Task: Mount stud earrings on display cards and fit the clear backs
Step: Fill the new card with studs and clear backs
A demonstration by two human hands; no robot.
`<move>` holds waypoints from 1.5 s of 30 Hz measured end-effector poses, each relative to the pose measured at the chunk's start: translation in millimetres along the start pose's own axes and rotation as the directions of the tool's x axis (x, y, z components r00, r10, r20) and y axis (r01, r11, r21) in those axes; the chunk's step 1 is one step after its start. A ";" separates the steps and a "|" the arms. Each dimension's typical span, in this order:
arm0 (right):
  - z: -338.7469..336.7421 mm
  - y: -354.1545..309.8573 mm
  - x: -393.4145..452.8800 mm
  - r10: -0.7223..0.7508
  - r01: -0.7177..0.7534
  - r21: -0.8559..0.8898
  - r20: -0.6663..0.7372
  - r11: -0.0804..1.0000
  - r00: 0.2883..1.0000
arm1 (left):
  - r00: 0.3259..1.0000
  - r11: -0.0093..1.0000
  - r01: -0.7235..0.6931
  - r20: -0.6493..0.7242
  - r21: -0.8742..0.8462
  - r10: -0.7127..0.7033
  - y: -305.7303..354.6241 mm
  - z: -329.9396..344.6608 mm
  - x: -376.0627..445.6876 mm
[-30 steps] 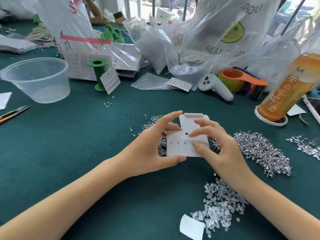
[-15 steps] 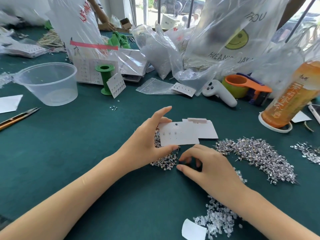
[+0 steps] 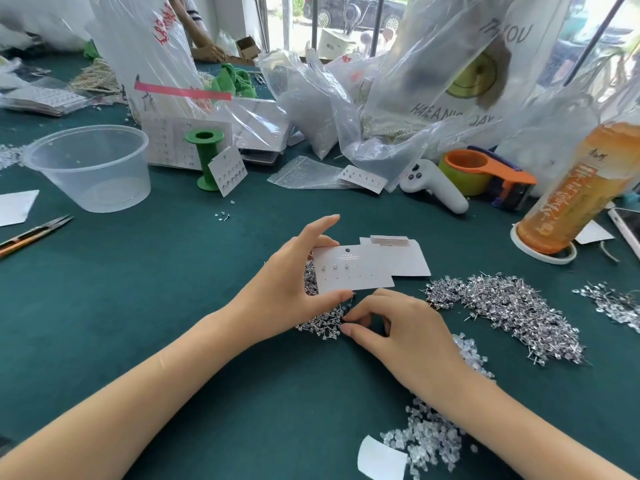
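**Observer 1:** Green felt table (image 3: 145, 306) first, then the heaps on it. Status of the large stud pile (image 3: 519, 317)?

**Observer 2:** It lies well off the right knuckles, untouched. The clear backs (image 3: 429, 438) lie under and beside the right wrist, also untouched. A smaller stud heap (image 3: 322, 322) sits directly beneath both sets of fingertips.

**Observer 1:** The display card (image 3: 353, 271)?

**Observer 2:** Left hand (image 3: 287, 292) grips it by its left end: thumb under the lower edge, fingers curled behind the upper edge, index finger raised straight. The card is held above the small heap, tilted toward the viewer. Three studs are seated in its upper row, nearest the left fingers; the remaining holes look empty. A spare card (image 3: 405, 261) lies flat just beyond it.

**Observer 1:** What changed within the last second?

**Observer 2:** A second ago the right hand (image 3: 401, 327) was on the card face, pressing at a hole. It has since dropped below the card's lower edge. Thumb and forefinger are now closed together at the small heap. Whether a stud is already between them cannot be determined.

**Observer 1:** Consequence for the task?

**Observer 2:** Judgement: one insertion is finished and the next pick is in progress. Most holes are still to fill, and I cannot see that any backs have been fitted.
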State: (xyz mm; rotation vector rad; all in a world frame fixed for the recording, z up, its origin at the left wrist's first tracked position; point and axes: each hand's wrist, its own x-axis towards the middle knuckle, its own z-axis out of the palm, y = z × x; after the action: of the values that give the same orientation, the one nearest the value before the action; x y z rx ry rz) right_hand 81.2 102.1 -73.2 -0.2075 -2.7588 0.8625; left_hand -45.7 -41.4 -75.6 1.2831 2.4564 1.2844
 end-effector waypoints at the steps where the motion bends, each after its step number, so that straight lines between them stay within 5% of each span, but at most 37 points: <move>1: -0.3 -0.4 -0.2 -0.006 0.006 -0.007 0.001 1.000 1.000 | 1.000 1.000 0.001 0.000 0.002 -0.001 0.0 0.2 0.0; 12: -12.5 5.9 -5.3 -0.053 0.053 0.008 0.067 0.999 0.996 | 1.000 1.000 -0.001 0.019 0.016 0.001 -0.3 4.3 -0.8; 17: -14.4 1.5 -8.8 -0.118 0.118 -0.043 0.015 0.992 0.993 | 1.000 1.000 0.001 0.028 0.009 -0.001 0.6 4.8 -1.1; 23: -47.5 7.3 -16.8 -0.103 0.123 0.098 -0.189 0.988 0.977 | 0.998 1.000 -0.019 0.056 -0.015 0.020 8.7 10.2 -3.7; 28: -71.9 27.0 -16.0 0.025 -0.004 0.125 -0.164 0.992 0.986 | 0.989 0.997 -0.072 0.124 -0.029 0.075 27.8 25.3 -4.5; 45: -106.9 49.3 -53.2 -0.047 0.053 0.019 -0.231 0.998 0.972 | 0.958 0.984 -0.158 0.226 -0.087 0.174 76.1 74.9 9.7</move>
State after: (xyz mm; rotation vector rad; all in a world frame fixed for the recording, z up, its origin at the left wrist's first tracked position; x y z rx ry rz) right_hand 164.5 189.2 -26.6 -0.2178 -2.5258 0.8047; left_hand 28.2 35.8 -66.9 1.5527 2.1669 1.1628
